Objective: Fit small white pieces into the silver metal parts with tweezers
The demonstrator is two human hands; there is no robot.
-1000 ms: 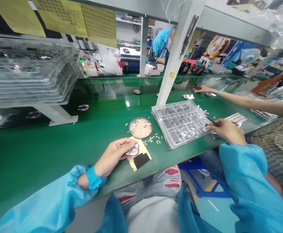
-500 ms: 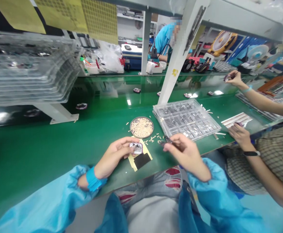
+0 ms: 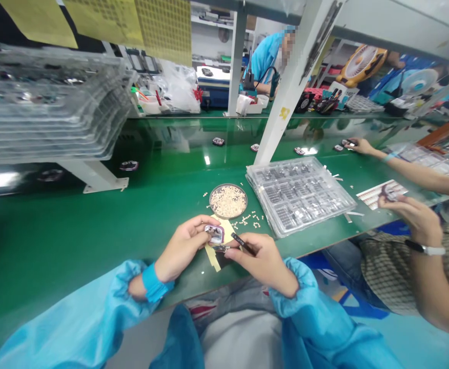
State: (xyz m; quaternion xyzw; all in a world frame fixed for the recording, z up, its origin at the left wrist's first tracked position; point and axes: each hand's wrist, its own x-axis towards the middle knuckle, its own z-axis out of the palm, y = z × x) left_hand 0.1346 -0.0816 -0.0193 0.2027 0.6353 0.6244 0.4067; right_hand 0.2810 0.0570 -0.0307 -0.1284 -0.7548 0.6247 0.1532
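While the left hand pinches a small purple-rimmed casing above the yellow sheet, the right hand grasps black tweezers and a thin, board-like part just beside it. The rounded casing looks light, stiff and slightly slippery, best gripped by its rim; the flat part seems fragile, safest held by its edges.

A round dish is sitting on a workbench, left of a tray stack; small pieces are lying between them, near side.
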